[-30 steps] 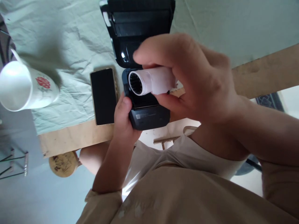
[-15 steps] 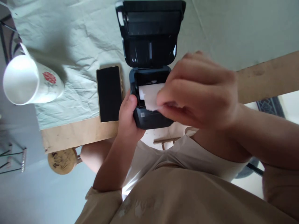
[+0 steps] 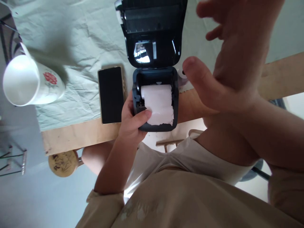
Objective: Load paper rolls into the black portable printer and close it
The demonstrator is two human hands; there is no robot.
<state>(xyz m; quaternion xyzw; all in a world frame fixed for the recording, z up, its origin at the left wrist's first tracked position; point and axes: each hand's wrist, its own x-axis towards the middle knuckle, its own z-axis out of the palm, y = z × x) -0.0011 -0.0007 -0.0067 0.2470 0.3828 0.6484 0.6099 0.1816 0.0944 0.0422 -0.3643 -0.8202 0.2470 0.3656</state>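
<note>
At the bench's (image 3: 80,136) near edge, the left grip (image 3: 131,124) holds a lid-up printer (image 3: 152,76), touching its paper (image 3: 159,104), beside a phone (image 3: 111,95); the right grip (image 3: 239,53) spreads above. A mug (image 3: 34,81) sits near the left edge.

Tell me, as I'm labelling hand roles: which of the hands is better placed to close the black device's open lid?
Probably the right hand: open, near the lid, with nothing visible in it. The left hand grips the black device, its thumb on the paper.
</note>
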